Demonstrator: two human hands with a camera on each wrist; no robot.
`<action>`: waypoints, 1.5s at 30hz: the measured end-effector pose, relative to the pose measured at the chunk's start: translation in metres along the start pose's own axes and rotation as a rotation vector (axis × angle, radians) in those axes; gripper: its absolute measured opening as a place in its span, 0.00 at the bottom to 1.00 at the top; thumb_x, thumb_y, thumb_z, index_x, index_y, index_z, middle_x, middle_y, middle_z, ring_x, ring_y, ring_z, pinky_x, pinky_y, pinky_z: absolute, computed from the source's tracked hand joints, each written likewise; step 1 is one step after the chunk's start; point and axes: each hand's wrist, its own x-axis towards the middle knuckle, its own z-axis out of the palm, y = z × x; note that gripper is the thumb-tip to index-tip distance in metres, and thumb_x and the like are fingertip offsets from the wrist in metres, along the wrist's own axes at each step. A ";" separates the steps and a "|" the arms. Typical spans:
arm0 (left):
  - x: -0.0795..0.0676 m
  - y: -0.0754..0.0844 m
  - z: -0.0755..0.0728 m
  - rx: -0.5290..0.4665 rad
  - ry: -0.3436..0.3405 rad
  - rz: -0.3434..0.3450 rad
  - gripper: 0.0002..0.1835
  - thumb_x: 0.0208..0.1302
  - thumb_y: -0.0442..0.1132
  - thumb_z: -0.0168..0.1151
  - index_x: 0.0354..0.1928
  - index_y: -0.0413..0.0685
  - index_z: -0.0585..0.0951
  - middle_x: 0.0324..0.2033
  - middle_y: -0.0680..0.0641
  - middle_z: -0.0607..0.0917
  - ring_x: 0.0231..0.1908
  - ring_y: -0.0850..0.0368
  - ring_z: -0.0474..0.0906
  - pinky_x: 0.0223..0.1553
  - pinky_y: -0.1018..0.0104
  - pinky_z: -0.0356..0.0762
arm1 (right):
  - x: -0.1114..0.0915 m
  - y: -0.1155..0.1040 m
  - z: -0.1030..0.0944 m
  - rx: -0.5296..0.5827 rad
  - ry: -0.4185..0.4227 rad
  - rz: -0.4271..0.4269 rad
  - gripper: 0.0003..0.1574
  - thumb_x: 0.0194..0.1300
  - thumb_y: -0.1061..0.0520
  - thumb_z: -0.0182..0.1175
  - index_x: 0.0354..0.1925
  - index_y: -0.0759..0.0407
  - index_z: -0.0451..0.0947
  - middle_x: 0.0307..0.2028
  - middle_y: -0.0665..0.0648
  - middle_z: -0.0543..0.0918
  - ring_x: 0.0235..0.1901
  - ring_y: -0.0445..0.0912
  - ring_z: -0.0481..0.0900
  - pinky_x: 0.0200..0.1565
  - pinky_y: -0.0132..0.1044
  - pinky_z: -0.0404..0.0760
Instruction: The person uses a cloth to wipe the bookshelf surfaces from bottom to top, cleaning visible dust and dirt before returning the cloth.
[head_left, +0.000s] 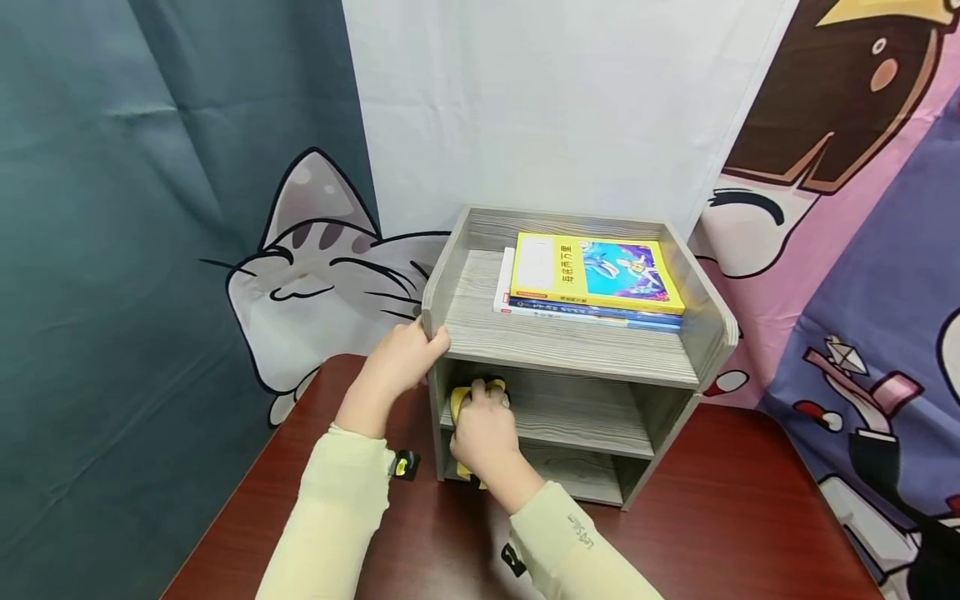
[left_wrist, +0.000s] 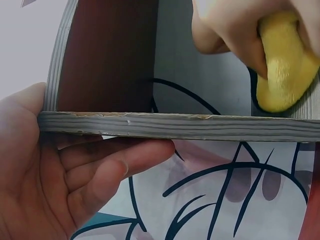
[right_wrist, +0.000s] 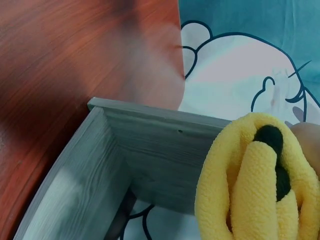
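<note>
A small grey wood-grain shelf stands on the table. My left hand grips the front edge of its left side panel, thumb on one face and fingers along the other. Inside the left part of the lower compartments, my right hand holds a fuzzy yellow cloth with black edging, bunched up in folds. In the left wrist view the cloth bulges out between the right hand's fingers, close beside the panel. Part of the cloth is hidden behind the hand in the head view.
Several stacked books, a yellow one uppermost, lie on the shelf's top board between raised sides. A reddish-brown table extends around the shelf. Behind it hang a white curtain and cartoon-printed cloth.
</note>
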 end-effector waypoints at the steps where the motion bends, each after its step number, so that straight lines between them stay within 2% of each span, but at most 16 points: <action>1: 0.000 0.000 0.001 0.004 0.002 0.001 0.23 0.64 0.56 0.36 0.40 0.48 0.74 0.18 0.47 0.79 0.13 0.55 0.76 0.24 0.59 0.70 | 0.001 -0.001 0.000 0.000 0.000 0.001 0.23 0.44 0.48 0.62 0.36 0.63 0.79 0.44 0.60 0.70 0.38 0.56 0.70 0.20 0.41 0.75; 5: 0.001 0.001 0.003 0.009 0.000 0.000 0.22 0.64 0.57 0.36 0.37 0.48 0.74 0.14 0.48 0.78 0.12 0.55 0.75 0.24 0.59 0.70 | 0.003 -0.006 0.003 0.005 -0.021 0.010 0.22 0.46 0.47 0.62 0.36 0.63 0.79 0.45 0.60 0.69 0.39 0.56 0.70 0.18 0.40 0.74; 8: 0.001 0.001 0.003 -0.003 -0.006 0.004 0.23 0.64 0.57 0.36 0.42 0.48 0.73 0.15 0.47 0.78 0.13 0.54 0.76 0.23 0.59 0.70 | 0.005 -0.009 0.003 0.008 -0.033 0.020 0.22 0.48 0.47 0.61 0.36 0.63 0.79 0.45 0.60 0.69 0.40 0.56 0.69 0.17 0.40 0.74; 11: 0.002 0.000 0.002 -0.011 -0.005 0.008 0.22 0.64 0.56 0.37 0.42 0.48 0.73 0.15 0.47 0.78 0.13 0.53 0.77 0.23 0.59 0.70 | 0.005 -0.013 0.002 -0.002 -0.016 0.028 0.22 0.48 0.47 0.62 0.35 0.62 0.79 0.43 0.59 0.68 0.39 0.55 0.69 0.17 0.40 0.74; 13: 0.002 0.000 0.001 -0.011 -0.004 0.008 0.22 0.64 0.56 0.37 0.41 0.48 0.73 0.15 0.47 0.78 0.13 0.52 0.77 0.23 0.59 0.70 | 0.002 -0.015 0.001 -0.033 -0.006 0.012 0.22 0.47 0.46 0.62 0.35 0.62 0.79 0.42 0.59 0.68 0.38 0.55 0.68 0.20 0.39 0.74; 18: 0.002 -0.001 0.001 0.002 -0.001 0.016 0.22 0.64 0.56 0.37 0.38 0.48 0.73 0.14 0.47 0.78 0.12 0.55 0.76 0.25 0.59 0.70 | -0.008 -0.020 -0.004 -0.072 -0.003 -0.047 0.24 0.45 0.45 0.62 0.36 0.61 0.80 0.39 0.58 0.68 0.36 0.55 0.68 0.20 0.35 0.71; 21: 0.001 -0.001 0.001 0.003 0.004 0.014 0.22 0.64 0.56 0.36 0.37 0.48 0.73 0.14 0.47 0.78 0.12 0.56 0.75 0.25 0.59 0.70 | -0.005 -0.017 -0.005 -0.031 -0.014 -0.033 0.23 0.45 0.45 0.62 0.36 0.61 0.79 0.41 0.59 0.68 0.37 0.55 0.69 0.21 0.38 0.73; 26: 0.001 0.001 0.001 0.005 -0.006 0.021 0.22 0.64 0.56 0.36 0.38 0.48 0.73 0.14 0.47 0.78 0.13 0.54 0.77 0.25 0.59 0.70 | 0.010 -0.009 -0.006 0.066 -0.068 0.012 0.21 0.46 0.46 0.64 0.33 0.60 0.81 0.48 0.60 0.70 0.45 0.55 0.71 0.28 0.44 0.78; 29: 0.002 0.000 0.001 0.007 -0.006 0.023 0.21 0.64 0.56 0.37 0.38 0.48 0.73 0.15 0.47 0.78 0.14 0.53 0.77 0.25 0.59 0.70 | 0.010 -0.007 -0.008 0.076 -0.081 -0.015 0.21 0.46 0.46 0.64 0.33 0.61 0.81 0.49 0.60 0.71 0.45 0.56 0.71 0.29 0.44 0.79; 33: 0.001 0.001 -0.001 0.010 -0.011 0.021 0.21 0.64 0.54 0.37 0.37 0.47 0.74 0.15 0.46 0.78 0.13 0.54 0.77 0.24 0.60 0.70 | 0.003 -0.008 -0.009 0.067 -0.057 -0.058 0.23 0.46 0.46 0.64 0.36 0.61 0.80 0.46 0.60 0.70 0.41 0.56 0.71 0.26 0.43 0.78; 37: 0.000 0.002 -0.003 0.001 -0.011 0.019 0.20 0.64 0.54 0.38 0.36 0.46 0.73 0.15 0.46 0.78 0.12 0.54 0.76 0.23 0.60 0.70 | -0.001 -0.009 -0.006 0.151 -0.050 -0.005 0.25 0.47 0.47 0.63 0.42 0.60 0.79 0.46 0.60 0.69 0.42 0.57 0.70 0.25 0.44 0.78; 41: 0.000 0.003 -0.003 -0.008 -0.023 0.014 0.20 0.64 0.53 0.38 0.35 0.46 0.73 0.15 0.47 0.78 0.11 0.55 0.75 0.21 0.61 0.71 | -0.001 -0.011 -0.003 0.320 -0.020 0.082 0.27 0.48 0.50 0.63 0.48 0.60 0.78 0.47 0.61 0.70 0.42 0.59 0.70 0.27 0.47 0.77; 45: 0.002 0.002 -0.003 -0.016 -0.037 0.017 0.20 0.64 0.53 0.37 0.35 0.47 0.73 0.14 0.45 0.79 0.10 0.56 0.75 0.20 0.60 0.72 | 0.001 -0.010 -0.002 0.474 0.035 0.144 0.27 0.47 0.52 0.64 0.48 0.61 0.78 0.45 0.63 0.71 0.40 0.59 0.71 0.33 0.49 0.76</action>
